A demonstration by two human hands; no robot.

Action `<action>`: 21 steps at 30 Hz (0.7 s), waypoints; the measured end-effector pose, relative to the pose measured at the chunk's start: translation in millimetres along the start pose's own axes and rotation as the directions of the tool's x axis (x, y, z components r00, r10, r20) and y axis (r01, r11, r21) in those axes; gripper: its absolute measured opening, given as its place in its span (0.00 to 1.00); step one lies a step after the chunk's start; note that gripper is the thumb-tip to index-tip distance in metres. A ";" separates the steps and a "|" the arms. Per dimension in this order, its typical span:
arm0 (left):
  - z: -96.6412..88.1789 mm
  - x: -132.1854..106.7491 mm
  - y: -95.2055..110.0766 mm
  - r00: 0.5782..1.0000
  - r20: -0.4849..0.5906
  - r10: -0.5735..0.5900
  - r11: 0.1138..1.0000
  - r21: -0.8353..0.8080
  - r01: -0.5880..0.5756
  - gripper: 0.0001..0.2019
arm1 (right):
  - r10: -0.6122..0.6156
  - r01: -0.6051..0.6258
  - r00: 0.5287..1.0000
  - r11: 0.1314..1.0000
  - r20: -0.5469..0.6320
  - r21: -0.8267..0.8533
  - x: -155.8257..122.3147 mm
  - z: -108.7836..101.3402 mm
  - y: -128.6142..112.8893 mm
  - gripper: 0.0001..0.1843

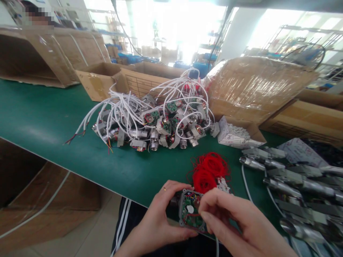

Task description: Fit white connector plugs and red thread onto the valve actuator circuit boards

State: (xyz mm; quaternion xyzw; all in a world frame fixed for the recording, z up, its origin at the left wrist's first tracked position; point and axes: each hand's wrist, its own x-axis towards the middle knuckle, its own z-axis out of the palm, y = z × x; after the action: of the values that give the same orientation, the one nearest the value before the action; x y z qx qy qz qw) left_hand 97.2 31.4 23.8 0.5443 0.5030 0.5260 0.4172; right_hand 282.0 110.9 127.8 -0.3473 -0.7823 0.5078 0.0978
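My left hand (163, 214) is wrapped round a small grey housing (181, 208), thumb below and fingers above. Its open face is turned up and shows a green circuit board (190, 210) with a white round part and thin coloured wires. At the board's right edge, my right hand (227, 217) is closed in a pinch. What its fingertips hold is hidden, though a reddish wire runs close to them. Just beyond the hands lie coils of red wire (205, 180) beside small white parts (223, 185).
Metal units with white cables (152, 121) are heaped on the green table (61, 117). More metal units (297, 185) lie at right. Behind stand cardboard boxes (96, 84) and a small box of white pieces (238, 137). A person (37, 14) is at far left.
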 end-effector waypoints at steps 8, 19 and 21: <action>-11.4 -0.5 19.6 0.999 0.005 0.042 0.943 0.329 -0.041 0.44 | -0.143 0.123 0.981 0.981 -0.133 -0.152 23.8 3.0 13.7 0.12; -4.4 -3.7 31.4 0.962 0.010 -0.272 0.961 0.058 0.271 0.39 | -0.021 0.021 1.000 0.988 0.000 -0.153 36.0 -5.9 13.7 0.13; -2.6 -5.9 29.3 0.946 0.011 -0.324 0.945 -0.046 0.324 0.38 | -0.021 0.024 1.000 0.988 0.022 -0.152 35.9 -7.6 14.6 0.12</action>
State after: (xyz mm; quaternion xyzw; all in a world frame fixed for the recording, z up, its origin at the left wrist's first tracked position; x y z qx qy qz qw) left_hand 98.2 21.0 52.0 0.4452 0.5721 0.4611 0.5117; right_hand 265.8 143.1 111.6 -0.3398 -0.8237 0.4488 0.0688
